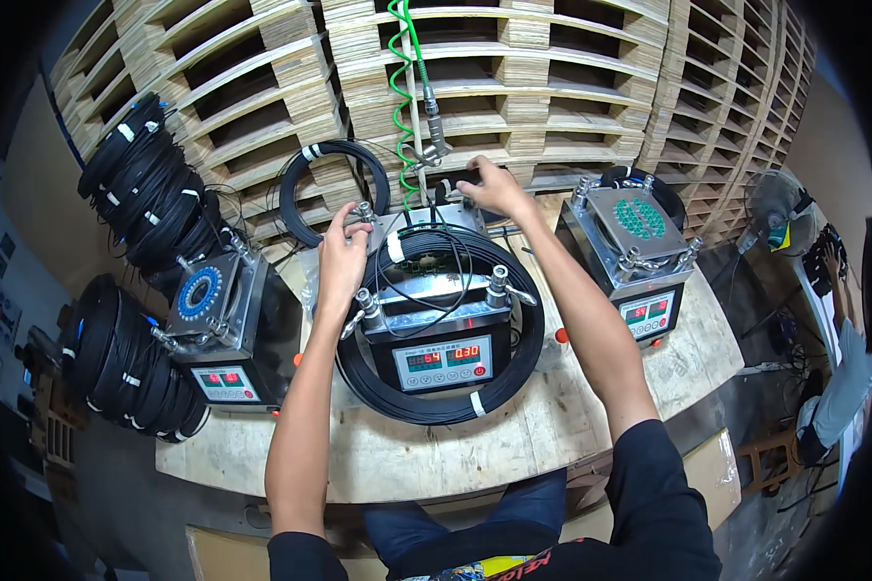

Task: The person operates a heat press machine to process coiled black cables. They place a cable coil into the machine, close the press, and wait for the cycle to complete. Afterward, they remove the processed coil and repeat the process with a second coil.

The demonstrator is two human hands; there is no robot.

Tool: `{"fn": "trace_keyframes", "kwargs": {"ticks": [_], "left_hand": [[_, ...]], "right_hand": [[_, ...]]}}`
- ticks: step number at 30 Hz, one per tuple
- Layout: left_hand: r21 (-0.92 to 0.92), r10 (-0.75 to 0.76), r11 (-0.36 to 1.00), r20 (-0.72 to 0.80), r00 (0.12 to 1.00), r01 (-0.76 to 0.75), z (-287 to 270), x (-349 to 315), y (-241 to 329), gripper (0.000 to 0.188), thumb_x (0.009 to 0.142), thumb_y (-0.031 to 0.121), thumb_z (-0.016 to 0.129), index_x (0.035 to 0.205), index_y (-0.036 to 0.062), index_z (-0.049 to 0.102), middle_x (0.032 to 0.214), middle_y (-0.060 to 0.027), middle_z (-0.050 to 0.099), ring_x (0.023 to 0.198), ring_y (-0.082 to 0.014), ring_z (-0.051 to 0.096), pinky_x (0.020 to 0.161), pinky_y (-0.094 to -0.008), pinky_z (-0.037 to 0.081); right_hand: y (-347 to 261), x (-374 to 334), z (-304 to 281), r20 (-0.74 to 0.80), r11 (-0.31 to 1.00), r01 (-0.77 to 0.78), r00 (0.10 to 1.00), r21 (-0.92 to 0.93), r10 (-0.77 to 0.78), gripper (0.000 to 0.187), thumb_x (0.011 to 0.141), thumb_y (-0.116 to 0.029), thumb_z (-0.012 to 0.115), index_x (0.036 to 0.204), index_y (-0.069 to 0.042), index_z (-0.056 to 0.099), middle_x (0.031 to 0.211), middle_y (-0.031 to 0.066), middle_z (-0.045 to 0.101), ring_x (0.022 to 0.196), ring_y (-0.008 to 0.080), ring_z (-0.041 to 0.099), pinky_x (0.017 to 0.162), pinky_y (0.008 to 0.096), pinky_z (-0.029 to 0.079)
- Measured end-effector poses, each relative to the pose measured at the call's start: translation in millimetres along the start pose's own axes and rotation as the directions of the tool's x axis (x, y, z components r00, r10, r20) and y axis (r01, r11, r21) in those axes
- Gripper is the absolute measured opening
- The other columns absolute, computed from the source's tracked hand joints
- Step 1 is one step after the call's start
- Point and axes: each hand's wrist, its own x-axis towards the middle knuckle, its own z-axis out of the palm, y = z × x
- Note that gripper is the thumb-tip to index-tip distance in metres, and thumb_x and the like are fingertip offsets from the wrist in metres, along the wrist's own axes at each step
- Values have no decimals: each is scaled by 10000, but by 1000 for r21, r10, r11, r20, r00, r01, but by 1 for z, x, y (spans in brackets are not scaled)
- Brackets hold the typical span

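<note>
A metal-topped benchtop machine point(436, 290) with a lit red-digit panel point(443, 362) stands in front of me, and a coil of black cable point(412, 405) hangs around it. My left hand point(344, 259) is closed at the machine's back left corner, fingers curled against a metal clamp knob point(362, 210). Reaching to the back right corner, my right hand point(499, 190) has its fingers bent; what lies between them is hidden. Two upright clamp posts with levers, the left post point(365, 302) and the right post point(497, 286), stand at the machine's front corners.
Similar machines flank it, one on the left point(218, 320) and one on the right point(630, 252). Piled black cable coils point(150, 208) are at far left; another coil point(291, 198) leans behind. A green spiral hose point(400, 97) hangs before wooden pallets point(572, 68). Another person point(838, 387) is at far right.
</note>
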Motion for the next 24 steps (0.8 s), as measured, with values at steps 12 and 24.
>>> {"fn": "trace_keyframes", "kwargs": {"ticks": [12, 24], "left_hand": [[-28, -88, 996, 4, 996, 88, -6, -2, -1, 555, 882, 69, 584, 1431, 59, 509, 1032, -190, 709, 933, -299, 685, 867, -379, 516], [-604, -464, 587, 295, 835, 539, 12, 79, -102, 249, 1012, 277, 613, 1181, 98, 655, 1171, -90, 677, 1052, -201, 606, 909, -453, 440]], "right_hand": [[-60, -18, -7, 334, 973, 116, 926, 199, -178, 819, 797, 94, 480, 1571, -135, 340, 1487, 234, 499, 1388, 355, 473, 1156, 367, 358], [-85, -174, -26, -288, 962, 170, 952, 214, -104, 383, 1060, -160, 416, 1393, 8, 506, 1364, 252, 564, 1309, 393, 525, 1097, 415, 390]]}}
